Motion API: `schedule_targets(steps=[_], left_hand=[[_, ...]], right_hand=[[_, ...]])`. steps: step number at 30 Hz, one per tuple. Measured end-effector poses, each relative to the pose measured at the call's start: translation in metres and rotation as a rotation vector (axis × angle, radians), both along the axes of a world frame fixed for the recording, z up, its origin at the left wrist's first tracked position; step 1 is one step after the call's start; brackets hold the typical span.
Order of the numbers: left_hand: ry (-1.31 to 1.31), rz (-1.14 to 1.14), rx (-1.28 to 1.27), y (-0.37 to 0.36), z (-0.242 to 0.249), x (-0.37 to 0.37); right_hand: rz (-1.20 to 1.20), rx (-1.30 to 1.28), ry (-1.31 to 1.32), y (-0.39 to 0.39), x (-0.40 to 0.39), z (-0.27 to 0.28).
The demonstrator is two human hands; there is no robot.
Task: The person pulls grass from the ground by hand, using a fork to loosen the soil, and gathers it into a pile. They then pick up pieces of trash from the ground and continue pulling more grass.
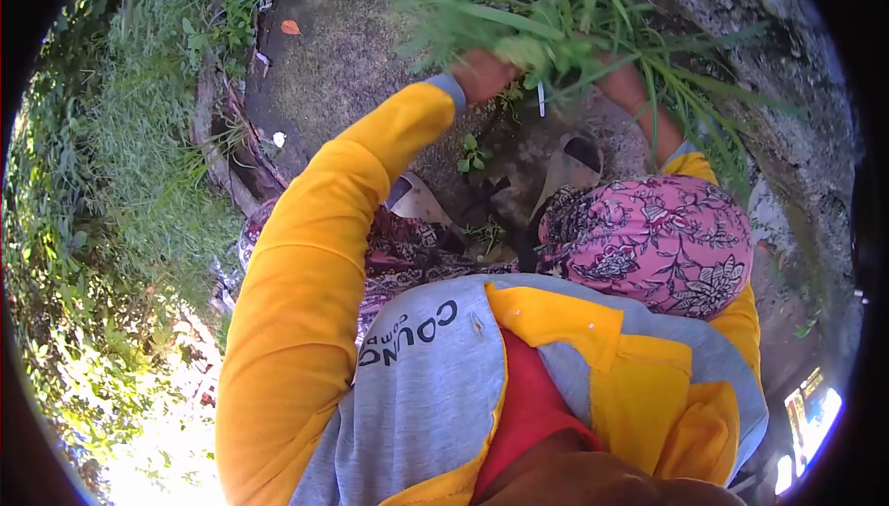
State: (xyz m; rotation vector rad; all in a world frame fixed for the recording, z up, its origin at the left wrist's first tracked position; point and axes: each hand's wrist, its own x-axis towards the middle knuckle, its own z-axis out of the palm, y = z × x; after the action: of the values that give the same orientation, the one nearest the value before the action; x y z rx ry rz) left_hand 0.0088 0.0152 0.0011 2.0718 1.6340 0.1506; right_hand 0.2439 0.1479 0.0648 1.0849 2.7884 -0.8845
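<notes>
Gripping grass (pixel 556 20) fanned ahead — left hand (pixel 484 74); amid it, grip unclear — right hand (pixel 621 82)

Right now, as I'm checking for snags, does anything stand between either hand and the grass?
Nothing visible does: the left hand is right at the grass, its fingertips unclear, and the right hand is partly hidden by it.

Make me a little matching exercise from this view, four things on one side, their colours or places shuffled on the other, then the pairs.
1. grass
2. fallen leaf
3. left sleeve
4. cloth over the right knee

A. mostly yellow
B. pink with dark flowers
C. at the left hand and right hand
D. orange

Pairs: 1-C, 2-D, 3-A, 4-B
</notes>
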Motion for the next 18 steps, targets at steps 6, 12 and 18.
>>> schedule_targets(steps=[6,12,18], left_hand=[[0.542,-0.205,-0.417,-0.006,0.033,0.006],[0.168,-0.014,0.268,-0.056,-0.047,0.029],[0.701,0.149,0.169,-0.058,-0.078,0.042]], right_hand=[[-0.186,-0.187,0.177,0.009,-0.01,-0.014],[-0.125,-0.566,0.13,-0.049,-0.018,-0.004],[-0.206,-0.918,0.194,-0.108,-0.006,-0.071]])
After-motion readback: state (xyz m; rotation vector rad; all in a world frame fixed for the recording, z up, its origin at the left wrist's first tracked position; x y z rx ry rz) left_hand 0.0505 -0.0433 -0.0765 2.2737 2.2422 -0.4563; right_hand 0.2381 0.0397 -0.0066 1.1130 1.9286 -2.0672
